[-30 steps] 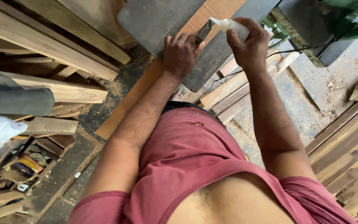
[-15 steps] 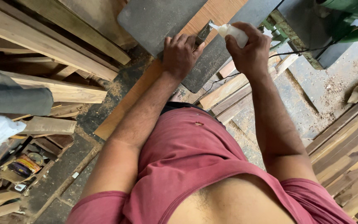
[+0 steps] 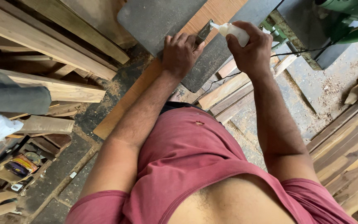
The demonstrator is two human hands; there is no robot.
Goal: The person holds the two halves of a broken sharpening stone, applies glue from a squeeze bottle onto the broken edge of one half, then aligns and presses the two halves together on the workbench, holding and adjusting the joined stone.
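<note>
A small white squeeze bottle (image 3: 233, 30) sits in the person's right hand (image 3: 249, 47), the fingers curled tight round its body and its nozzle tipped down and to the left, the tip touching or just above the narrow gap between two dark grey sheets. That gap shows a strip of orange-brown wooden board (image 3: 212, 14), which runs on diagonally underneath and comes out again lower left towards the floor. The left hand (image 3: 181, 52) lies flat, palm down, fingers spread and pressing on the edge of the nearer grey sheet (image 3: 212, 60), just beside the nozzle; it grips nothing. The other grey sheet (image 3: 158, 18) lies further up and to the left, with a rounded corner. Both forearms reach forward from a dark red shirt (image 3: 187, 166) that fills the lower middle of the view. To the right stands a green machine (image 3: 344, 20) with a thin black cable (image 3: 295, 52) trailing from it past the right wrist. Sawdust (image 3: 332, 89) is scattered over the grey floor below it. Several short timber offcuts (image 3: 228, 93) lie under the grey sheet, near the knees. Long pale planks (image 3: 42, 41) are stacked at the left, and darker boards (image 3: 349, 141) lean at the lower right. A small clutter of coloured packets (image 3: 17, 166) lies in the bottom left corner, too small to make out.
</note>
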